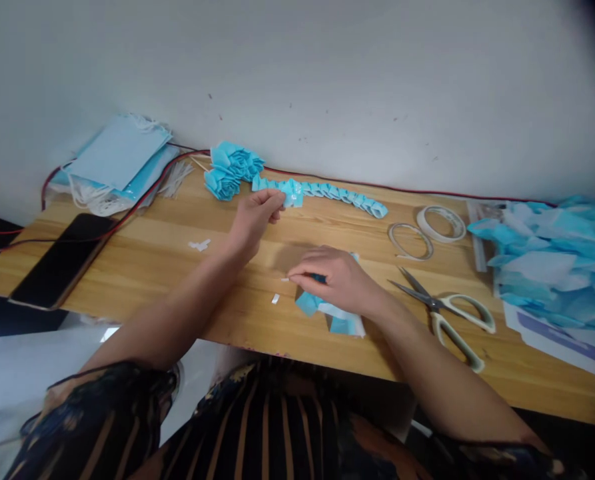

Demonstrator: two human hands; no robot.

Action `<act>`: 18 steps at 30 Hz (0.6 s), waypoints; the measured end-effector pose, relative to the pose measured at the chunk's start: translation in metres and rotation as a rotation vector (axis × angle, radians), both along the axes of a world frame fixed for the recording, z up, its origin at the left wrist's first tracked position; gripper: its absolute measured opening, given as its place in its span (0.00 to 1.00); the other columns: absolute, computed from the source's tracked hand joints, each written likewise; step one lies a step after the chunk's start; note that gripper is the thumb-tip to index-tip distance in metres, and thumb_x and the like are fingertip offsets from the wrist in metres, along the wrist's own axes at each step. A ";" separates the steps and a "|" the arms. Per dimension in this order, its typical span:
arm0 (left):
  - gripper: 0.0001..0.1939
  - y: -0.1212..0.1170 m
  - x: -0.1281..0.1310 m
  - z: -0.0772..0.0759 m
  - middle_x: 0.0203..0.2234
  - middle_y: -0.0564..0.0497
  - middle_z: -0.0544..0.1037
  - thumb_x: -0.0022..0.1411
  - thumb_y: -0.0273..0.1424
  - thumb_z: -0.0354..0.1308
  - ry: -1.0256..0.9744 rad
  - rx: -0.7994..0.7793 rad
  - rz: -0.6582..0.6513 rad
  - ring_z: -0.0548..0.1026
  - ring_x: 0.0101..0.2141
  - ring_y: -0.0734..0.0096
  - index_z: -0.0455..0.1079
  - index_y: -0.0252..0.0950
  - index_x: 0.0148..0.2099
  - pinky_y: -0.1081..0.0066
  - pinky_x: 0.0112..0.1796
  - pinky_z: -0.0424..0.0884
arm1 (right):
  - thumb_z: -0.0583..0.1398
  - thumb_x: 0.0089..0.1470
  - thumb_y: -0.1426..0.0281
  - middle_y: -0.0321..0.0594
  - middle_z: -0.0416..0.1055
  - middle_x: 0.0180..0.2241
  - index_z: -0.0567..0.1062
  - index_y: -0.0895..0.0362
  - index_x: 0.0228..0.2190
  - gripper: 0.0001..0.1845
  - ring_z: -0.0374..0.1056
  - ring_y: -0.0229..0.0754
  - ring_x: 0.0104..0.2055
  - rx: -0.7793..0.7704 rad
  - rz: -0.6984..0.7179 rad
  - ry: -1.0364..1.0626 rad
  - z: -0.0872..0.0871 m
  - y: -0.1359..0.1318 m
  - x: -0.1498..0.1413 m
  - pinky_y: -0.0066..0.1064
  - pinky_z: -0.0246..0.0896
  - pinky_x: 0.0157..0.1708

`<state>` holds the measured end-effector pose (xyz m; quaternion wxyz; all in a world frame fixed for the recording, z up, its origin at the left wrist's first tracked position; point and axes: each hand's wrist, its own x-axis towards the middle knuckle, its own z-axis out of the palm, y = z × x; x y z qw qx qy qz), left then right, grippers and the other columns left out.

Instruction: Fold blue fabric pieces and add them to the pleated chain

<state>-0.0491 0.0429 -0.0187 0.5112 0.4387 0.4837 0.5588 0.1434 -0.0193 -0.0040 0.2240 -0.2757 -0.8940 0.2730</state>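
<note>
My left hand (257, 217) pinches a folded light-blue petal (294, 193) with a shiny patch on it. Behind that petal runs a row of folded blue petals (347, 195) along the back of the table. Low over the wood, my right hand (334, 277) closes thumb and finger on a small white strip (285, 279). Another white strip (276, 299) lies just in front of it. Loose blue and white petals (344, 319) rest beneath the right hand, partly hidden by it.
Open scissors (434, 305) lie right of my right hand, near two tape rolls (442, 224). A heap of blue pieces (562, 267) fills the right end. Blue paper flowers (232, 167), stacked face masks (120, 153), a phone (60, 260) and a red-black cable (152, 193) are at left.
</note>
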 end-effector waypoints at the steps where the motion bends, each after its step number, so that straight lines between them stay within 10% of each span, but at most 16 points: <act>1: 0.11 0.001 0.000 0.000 0.20 0.55 0.70 0.58 0.33 0.65 -0.003 -0.007 0.011 0.64 0.23 0.78 0.70 0.35 0.27 0.75 0.27 0.62 | 0.59 0.63 0.74 0.34 0.80 0.33 0.79 0.52 0.33 0.09 0.73 0.39 0.35 -0.006 -0.010 0.008 0.000 0.000 0.000 0.32 0.62 0.41; 18: 0.13 0.006 -0.005 0.009 0.19 0.56 0.69 0.65 0.24 0.58 -0.041 -0.035 0.068 0.64 0.20 0.81 0.69 0.34 0.26 0.79 0.25 0.60 | 0.50 0.68 0.73 0.38 0.81 0.53 0.74 0.50 0.60 0.24 0.77 0.43 0.53 -0.111 0.003 -0.235 0.027 -0.014 -0.001 0.38 0.69 0.53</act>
